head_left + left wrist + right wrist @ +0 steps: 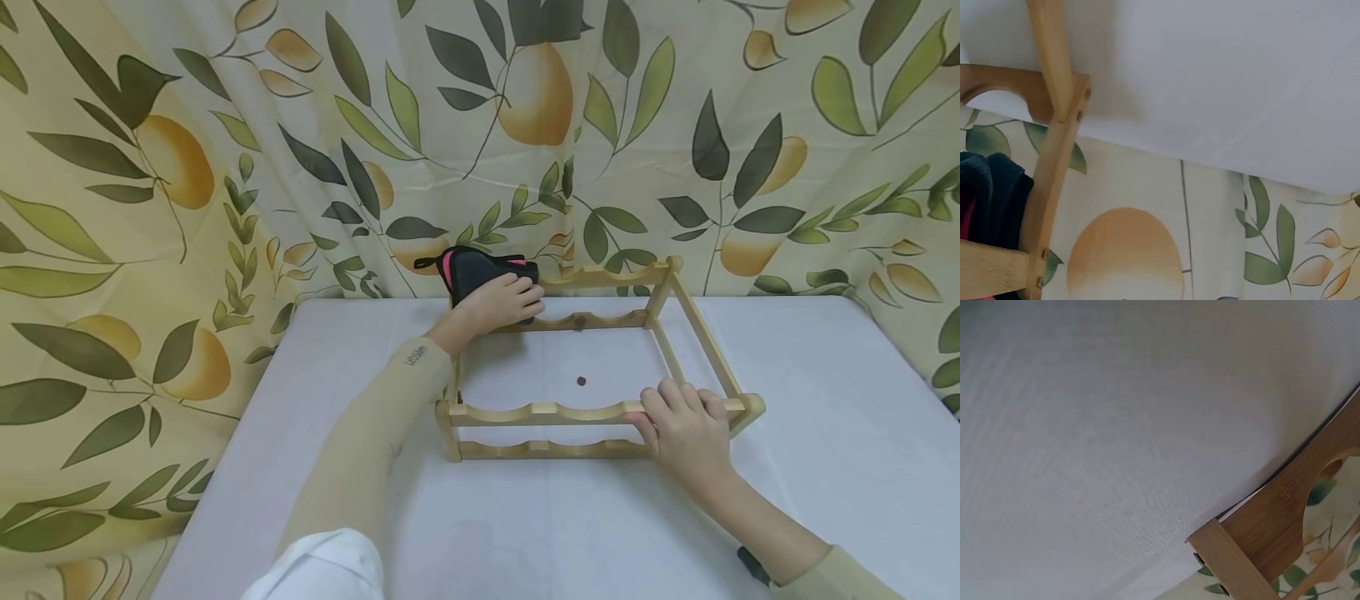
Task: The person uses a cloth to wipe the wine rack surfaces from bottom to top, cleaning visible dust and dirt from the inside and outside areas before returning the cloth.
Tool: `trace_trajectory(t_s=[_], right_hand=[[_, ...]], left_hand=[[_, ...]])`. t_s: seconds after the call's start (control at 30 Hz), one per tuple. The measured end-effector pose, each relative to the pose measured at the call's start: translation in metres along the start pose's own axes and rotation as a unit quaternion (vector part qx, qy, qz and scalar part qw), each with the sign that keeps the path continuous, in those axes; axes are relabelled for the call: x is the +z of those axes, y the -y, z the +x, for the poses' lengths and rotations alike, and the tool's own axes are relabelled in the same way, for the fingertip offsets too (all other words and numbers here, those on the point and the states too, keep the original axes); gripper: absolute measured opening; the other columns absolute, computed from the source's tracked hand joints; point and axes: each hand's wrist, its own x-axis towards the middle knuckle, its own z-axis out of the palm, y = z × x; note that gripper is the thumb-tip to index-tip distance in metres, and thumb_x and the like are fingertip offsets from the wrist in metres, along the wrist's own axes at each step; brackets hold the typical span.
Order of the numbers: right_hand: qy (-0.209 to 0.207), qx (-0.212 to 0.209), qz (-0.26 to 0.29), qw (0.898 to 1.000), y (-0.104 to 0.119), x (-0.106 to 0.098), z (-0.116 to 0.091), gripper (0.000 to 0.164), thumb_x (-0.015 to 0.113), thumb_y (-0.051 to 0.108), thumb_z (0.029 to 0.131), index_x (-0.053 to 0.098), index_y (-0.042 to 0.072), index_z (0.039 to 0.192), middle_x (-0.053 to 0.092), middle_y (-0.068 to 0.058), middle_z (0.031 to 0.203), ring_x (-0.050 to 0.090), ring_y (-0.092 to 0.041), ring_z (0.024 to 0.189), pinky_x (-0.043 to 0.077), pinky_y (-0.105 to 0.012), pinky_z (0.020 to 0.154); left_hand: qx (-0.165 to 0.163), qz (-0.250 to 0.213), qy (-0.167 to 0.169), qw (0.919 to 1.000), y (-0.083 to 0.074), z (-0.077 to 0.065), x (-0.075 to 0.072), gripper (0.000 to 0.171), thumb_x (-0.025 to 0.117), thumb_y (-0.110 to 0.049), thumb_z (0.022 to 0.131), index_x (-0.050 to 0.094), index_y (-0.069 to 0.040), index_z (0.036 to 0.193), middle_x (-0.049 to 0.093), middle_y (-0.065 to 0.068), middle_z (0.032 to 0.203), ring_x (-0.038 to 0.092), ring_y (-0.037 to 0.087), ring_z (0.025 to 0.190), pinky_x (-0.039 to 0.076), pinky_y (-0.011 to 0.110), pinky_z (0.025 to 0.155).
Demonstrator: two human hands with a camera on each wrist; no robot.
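Note:
A light wooden rack [555,414] with scalloped rails stands on the white-covered table. At its back left corner lies a black pouch [480,271] with pink trim and a small loop; in the left wrist view its dark fabric [997,194] shows behind a wooden bar. My left hand [501,302] holds the pouch, fingers bent over its right side. On the front top rail, near the right corner, my right hand [686,425] grips the rack, fingers over the top and thumb at the left. Neither hand is visible in the wrist views.
A small dark brown round piece [581,381] lies on the table [517,508] inside the rack's outline. Under my right forearm a black object [752,565] is partly hidden. Behind the table hangs a curtain [637,167] with fruit and leaf prints.

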Motion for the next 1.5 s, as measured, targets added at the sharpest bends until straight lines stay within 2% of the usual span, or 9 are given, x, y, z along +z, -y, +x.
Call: trace_trajectory(t_s=[0.13, 0.2, 0.43, 0.57, 0.8, 1.0, 1.23, 1.33, 1.5], right_hand=[[0.003, 0.003, 0.002, 1.0, -0.001, -0.003, 0.0, 0.056, 0.027, 0.051, 0.094, 0.044, 0.003, 0.072, 0.036, -0.008, 0.064, 0.034, -0.027, 0.054, 0.029, -0.046, 0.061], [0.005, 0.002, 0.004, 1.0, -0.002, -0.004, 0.0, 0.056, 0.027, 0.051, 0.094, 0.044, 0.003, 0.072, 0.036, -0.008, 0.063, 0.034, -0.027, 0.054, 0.029, -0.045, 0.06], [-0.009, -0.004, -0.001, 1.0, -0.002, -0.001, 0.002, 0.056, 0.027, 0.052, 0.094, 0.044, 0.003, 0.071, 0.036, -0.007, 0.062, 0.033, -0.026, 0.053, 0.029, -0.044, 0.06], [0.0, -0.002, 0.002, 1.0, -0.001, -0.001, 0.002, 0.056, 0.027, 0.052, 0.094, 0.044, 0.004, 0.072, 0.036, -0.007, 0.063, 0.033, -0.025, 0.053, 0.028, -0.043, 0.06], [0.025, 0.006, 0.009, 1.0, 0.004, -0.003, 0.001, 0.056, 0.025, 0.053, 0.094, 0.044, 0.005, 0.073, 0.035, -0.006, 0.065, 0.032, -0.024, 0.055, 0.029, -0.042, 0.06], [0.038, 0.011, 0.004, 0.999, 0.009, -0.005, 0.001, 0.055, 0.025, 0.053, 0.094, 0.044, 0.006, 0.073, 0.035, -0.005, 0.064, 0.033, -0.023, 0.054, 0.029, -0.04, 0.057], [0.04, 0.015, 0.009, 0.999, 0.014, -0.005, 0.001, 0.055, 0.025, 0.052, 0.095, 0.045, 0.005, 0.074, 0.036, -0.005, 0.064, 0.034, -0.024, 0.055, 0.029, -0.041, 0.059], [0.031, 0.009, 0.002, 0.999, 0.018, -0.005, 0.002, 0.055, 0.025, 0.052, 0.094, 0.044, 0.005, 0.074, 0.036, -0.005, 0.064, 0.034, -0.025, 0.055, 0.03, -0.041, 0.058], [0.046, 0.013, -0.007, 0.999, 0.024, -0.007, 0.002, 0.055, 0.024, 0.052, 0.095, 0.044, 0.005, 0.073, 0.035, -0.005, 0.064, 0.033, -0.024, 0.054, 0.029, -0.039, 0.055]], left_hand=[[-0.008, 0.009, -0.04, 0.9991, -0.001, 0.01, -0.003, 0.019, 0.035, -0.009, 0.098, 0.043, -0.015, 0.115, 0.044, 0.0, 0.117, 0.043, 0.016, 0.099, 0.035, 0.027, 0.08], [-0.008, 0.013, -0.041, 0.999, -0.002, 0.014, -0.004, 0.019, 0.035, -0.008, 0.098, 0.043, -0.015, 0.114, 0.044, 0.0, 0.118, 0.043, 0.015, 0.1, 0.035, 0.026, 0.08], [-0.004, 0.014, 0.033, 0.9993, -0.001, 0.011, -0.006, 0.027, 0.043, -0.012, 0.096, 0.039, -0.017, 0.122, 0.04, -0.001, 0.125, 0.04, 0.015, 0.106, 0.035, 0.026, 0.083], [-0.006, 0.014, 0.035, 0.9993, 0.0, 0.004, -0.003, 0.025, 0.043, -0.012, 0.096, 0.039, -0.017, 0.121, 0.04, -0.001, 0.121, 0.04, 0.016, 0.103, 0.035, 0.026, 0.081], [-0.004, -0.004, -0.041, 0.9991, 0.0, -0.003, -0.002, 0.017, 0.039, -0.01, 0.097, 0.042, -0.014, 0.113, 0.043, 0.001, 0.113, 0.041, 0.017, 0.095, 0.035, 0.027, 0.077], [-0.003, -0.02, -0.1, 0.9948, -0.001, -0.005, -0.011, 0.018, 0.038, -0.009, 0.097, 0.045, -0.014, 0.113, 0.046, 0.001, 0.112, 0.042, 0.017, 0.095, 0.034, 0.027, 0.076], [-0.008, 0.001, -0.207, 0.9784, -0.006, -0.006, -0.024, 0.017, 0.034, -0.012, 0.098, 0.049, -0.015, 0.107, 0.051, -0.003, 0.106, 0.045, 0.014, 0.088, 0.035, 0.026, 0.072], [-0.003, 0.009, -0.219, 0.9757, -0.009, -0.001, -0.033, 0.018, 0.033, -0.012, 0.099, 0.049, -0.016, 0.107, 0.051, -0.004, 0.106, 0.045, 0.014, 0.089, 0.036, 0.025, 0.073], [0.003, 0.015, -0.212, 0.9772, -0.019, 0.007, -0.048, 0.021, 0.031, -0.011, 0.099, 0.048, -0.019, 0.109, 0.052, -0.006, 0.109, 0.045, 0.013, 0.091, 0.036, 0.024, 0.073]])
